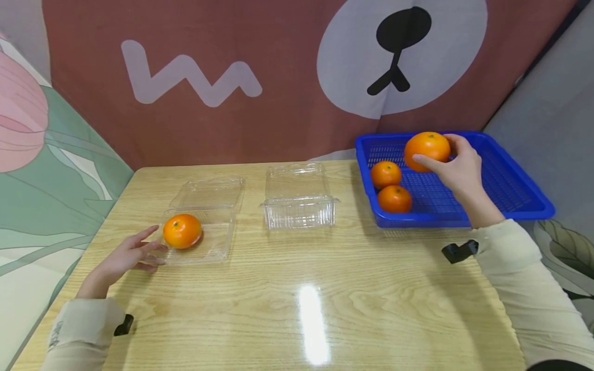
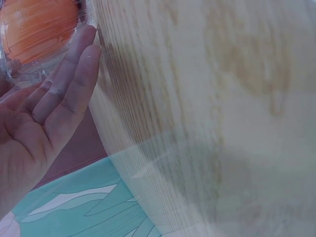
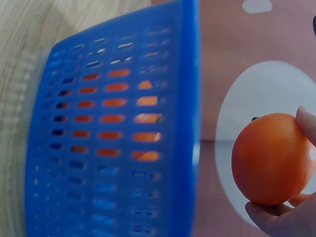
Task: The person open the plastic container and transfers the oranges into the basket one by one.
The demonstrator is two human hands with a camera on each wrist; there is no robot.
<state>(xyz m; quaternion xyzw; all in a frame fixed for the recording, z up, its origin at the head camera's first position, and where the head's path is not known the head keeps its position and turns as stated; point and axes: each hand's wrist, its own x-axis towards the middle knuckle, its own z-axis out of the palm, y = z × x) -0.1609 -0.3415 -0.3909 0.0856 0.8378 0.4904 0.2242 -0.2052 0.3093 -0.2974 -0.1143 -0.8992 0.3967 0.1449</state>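
My right hand (image 1: 461, 165) grips an orange (image 1: 426, 150) over the blue basket (image 1: 520, 206); the right wrist view shows fingertips and thumb around that orange (image 3: 271, 159). Two more oranges (image 1: 386, 175) lie at the basket's left side. On the left, one orange (image 1: 182, 231) sits in an open clear plastic box (image 1: 218, 242), its lid folded back. Beside this box is my left hand (image 1: 132, 255), fingers extended at its left wall. In the left wrist view the fingers (image 2: 74, 86) are nearly straight next to the box.
A second clear plastic box (image 1: 299, 212) stands open at the middle back of the wooden table (image 1: 260, 304), with its lid raised toward the wall. Behind the table hangs a brown cloth (image 1: 287, 118) with a bear face. Both wrists carry small black mounts.
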